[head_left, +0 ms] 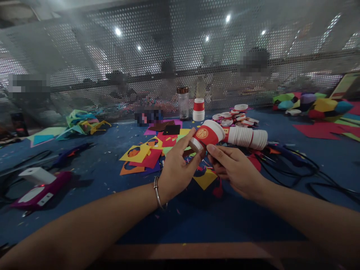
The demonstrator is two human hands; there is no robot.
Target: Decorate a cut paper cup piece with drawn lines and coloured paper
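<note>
Counting one left hand (177,170) and one right hand (239,168), two in all, with one bangle (157,193). Holding one red-and-white paper cup (215,133). Showing one upright stack of cups (198,108) and one lying row of nested cups (242,137) on one blue table (213,221), hiding the exact number in each. Tallying one glass bottle (183,107), one magenta power strip (63,180) and one white adapter (38,174). Numbering two blue-handled tools (292,155), one on each side. Finding one black sheet (172,129) and at least two yellow sheets with round holes (144,153); losing count among other overlapping papers (150,159). Glimpsing five bright light spots (118,32) at one perforated screen (157,26).
</note>
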